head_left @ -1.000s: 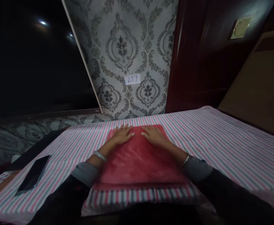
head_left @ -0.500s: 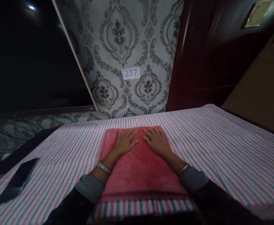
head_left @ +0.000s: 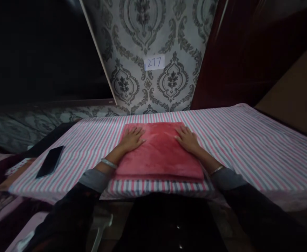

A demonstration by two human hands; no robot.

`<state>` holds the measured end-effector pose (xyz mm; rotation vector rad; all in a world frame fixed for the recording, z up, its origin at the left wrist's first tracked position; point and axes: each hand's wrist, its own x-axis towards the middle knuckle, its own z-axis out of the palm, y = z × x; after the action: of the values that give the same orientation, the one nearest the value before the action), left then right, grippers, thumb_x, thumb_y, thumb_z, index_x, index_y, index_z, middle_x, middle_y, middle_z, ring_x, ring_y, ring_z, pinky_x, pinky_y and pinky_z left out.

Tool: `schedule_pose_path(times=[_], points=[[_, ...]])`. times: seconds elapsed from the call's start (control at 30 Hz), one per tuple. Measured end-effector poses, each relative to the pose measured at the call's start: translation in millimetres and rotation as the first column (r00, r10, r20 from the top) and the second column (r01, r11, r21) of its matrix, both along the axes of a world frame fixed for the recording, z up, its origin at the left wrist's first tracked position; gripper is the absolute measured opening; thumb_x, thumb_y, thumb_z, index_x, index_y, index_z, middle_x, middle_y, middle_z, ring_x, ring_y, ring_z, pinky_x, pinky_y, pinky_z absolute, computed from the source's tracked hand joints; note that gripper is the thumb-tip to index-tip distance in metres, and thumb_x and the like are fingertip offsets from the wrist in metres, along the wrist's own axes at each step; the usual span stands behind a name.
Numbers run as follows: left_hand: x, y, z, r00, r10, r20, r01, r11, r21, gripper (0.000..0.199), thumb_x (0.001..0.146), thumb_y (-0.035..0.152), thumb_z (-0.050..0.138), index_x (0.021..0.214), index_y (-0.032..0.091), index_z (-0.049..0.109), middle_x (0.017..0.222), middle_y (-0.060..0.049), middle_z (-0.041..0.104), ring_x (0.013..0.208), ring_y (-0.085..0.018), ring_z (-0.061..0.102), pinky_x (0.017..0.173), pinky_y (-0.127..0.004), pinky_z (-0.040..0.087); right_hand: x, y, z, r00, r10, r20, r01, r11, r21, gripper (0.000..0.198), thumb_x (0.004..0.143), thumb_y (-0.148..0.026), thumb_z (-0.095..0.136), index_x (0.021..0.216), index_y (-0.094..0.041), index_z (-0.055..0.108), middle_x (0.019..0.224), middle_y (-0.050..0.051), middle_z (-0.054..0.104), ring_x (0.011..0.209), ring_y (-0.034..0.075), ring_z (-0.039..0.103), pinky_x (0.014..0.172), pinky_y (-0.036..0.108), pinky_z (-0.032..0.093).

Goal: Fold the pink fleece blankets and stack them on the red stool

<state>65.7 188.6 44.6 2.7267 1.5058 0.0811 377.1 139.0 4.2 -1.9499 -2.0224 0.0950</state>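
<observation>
A folded pink plush cloth, thick like a blanket or towel, lies in a rough rectangle near the front of the striped table cover. My left hand rests flat on its upper left part, fingers spread. On its upper right side lies my right hand, palm down with the fingers apart. Neither hand grips anything. The cloth's front fold runs close to the table's front edge.
The striped cover spreads to both sides. A dark phone lies on it at the left. Behind stand a patterned wall with a paper marked 277, a large black screen and a brown panel at right.
Both hands have slid apart across the cloth toward its left and right sides. My view has tilted down, showing the table's front edge and the floor area below.
</observation>
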Motion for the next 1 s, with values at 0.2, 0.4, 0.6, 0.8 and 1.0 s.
schedule_pose_path(times=[0.2, 0.4, 0.6, 0.8, 1.0], points=[[-72, -34, -18.6, 0.909, 0.220, 0.354, -0.202, 0.976, -0.087, 0.078, 0.092, 0.059, 0.042, 0.155, 0.015, 0.031, 0.165, -0.014, 0.025, 0.152, -0.030, 0.024, 0.122, -0.049, 0.024, 37, -48, -29, 0.853, -0.041, -0.520, 0.047, 0.999, -0.001, 0.078, 0.091, -0.046, 0.051, 0.157, -0.014, 0.027, 0.152, 0.018, 0.045, 0.131, 0.033, 0.052, 0.104, 0.048, 0.048], [-76, -54, -17.9, 0.601, 0.543, 0.586, -0.366, 0.840, -0.401, 0.091, 0.080, 0.061, 0.065, 0.152, 0.014, 0.036, 0.148, -0.018, 0.052, 0.133, -0.032, 0.053, 0.109, -0.044, 0.046, 21, -68, -14, 0.384, -0.150, -0.911, -0.017, 0.985, -0.170, 0.066, 0.088, -0.042, 0.059, 0.148, -0.021, 0.040, 0.126, 0.014, 0.067, 0.102, 0.029, 0.070, 0.084, 0.044, 0.060], [-63, -66, -0.6, 0.342, 0.742, 0.576, -0.193, 0.656, -0.730, 0.056, 0.083, 0.048, 0.068, 0.124, 0.009, 0.064, 0.118, -0.018, 0.072, 0.114, -0.030, 0.068, 0.095, -0.041, 0.058, 5, -68, 8, 0.205, -0.296, -0.933, -0.122, 0.938, -0.325, 0.028, 0.087, -0.038, 0.061, 0.102, -0.015, 0.066, 0.089, 0.014, 0.075, 0.088, 0.031, 0.073, 0.076, 0.045, 0.063], [-60, -60, 26.2, 0.171, 0.625, 0.761, -0.128, 0.780, -0.612, 0.047, 0.068, 0.043, 0.084, 0.099, 0.011, 0.069, 0.092, -0.011, 0.077, 0.098, -0.029, 0.073, 0.089, -0.040, 0.060, 8, -56, 46, 0.160, -0.194, -0.968, -0.002, 0.980, -0.197, 0.014, 0.079, -0.020, 0.069, 0.093, -0.018, 0.067, 0.079, 0.006, 0.075, 0.079, 0.024, 0.073, 0.071, 0.033, 0.062], [-57, -35, 36.9, 0.104, 0.480, 0.871, -0.138, 0.875, -0.465, 0.064, 0.061, 0.044, 0.089, 0.111, 0.012, 0.065, 0.101, -0.011, 0.076, 0.105, -0.028, 0.070, 0.089, -0.036, 0.057, 21, -24, 58, 0.111, -0.048, -0.993, 0.092, 0.995, -0.038, 0.012, 0.078, -0.019, 0.072, 0.089, -0.020, 0.066, 0.075, 0.002, 0.073, 0.072, 0.019, 0.071, 0.066, 0.029, 0.062]])
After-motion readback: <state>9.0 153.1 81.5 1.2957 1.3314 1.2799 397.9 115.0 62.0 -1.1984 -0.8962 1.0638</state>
